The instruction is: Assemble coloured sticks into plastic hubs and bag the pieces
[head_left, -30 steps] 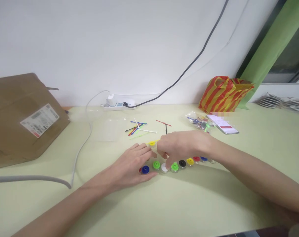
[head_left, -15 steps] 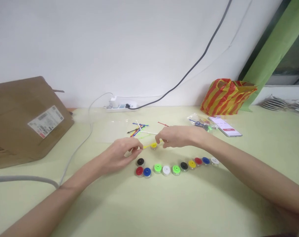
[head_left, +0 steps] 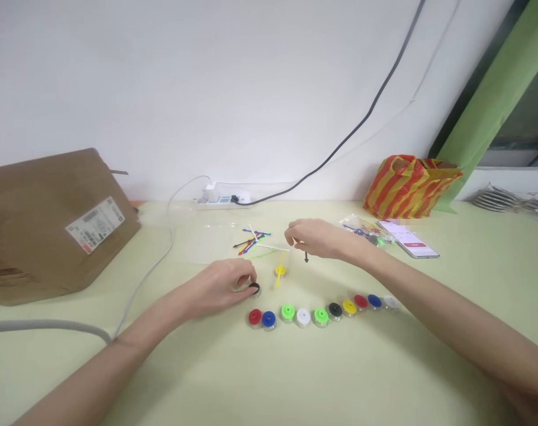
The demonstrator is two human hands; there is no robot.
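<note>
Left hand (head_left: 224,287): fingers curled, thumb and fingertips closed on the black disc (head_left: 254,288), which rests on the tabletop (head_left: 269,378). The disc lies at the hand's 3 o'clock edge.

Right hand (head_left: 315,238): thumb and forefinger pinched on the black stick (head_left: 306,256). The stick hangs toward 6 o'clock from the fingertips, its lower end just above the tabletop.

Yellow disc (head_left: 280,271): stands between the two hands, at 2 o'clock from the black disc, with a yellow stick set in it and tilted.

Row of discs (head_left: 321,315): lies at 6 o'clock from the yellow disc and runs from 9 to 3 o'clock in this order: red, blue, green, white, green, black, yellow, red, blue, white. The discs sit just beside one another.

Pile of sticks (head_left: 253,239): loose and mixed in colour, at 9 o'clock from the right hand.

Rear edge of tabletop: cardboard box (head_left: 51,225) at 9 o'clock, power strip (head_left: 222,198) at 12 o'clock, striped bag (head_left: 408,183) and phone (head_left: 408,238) at 2 o'clock.
</note>
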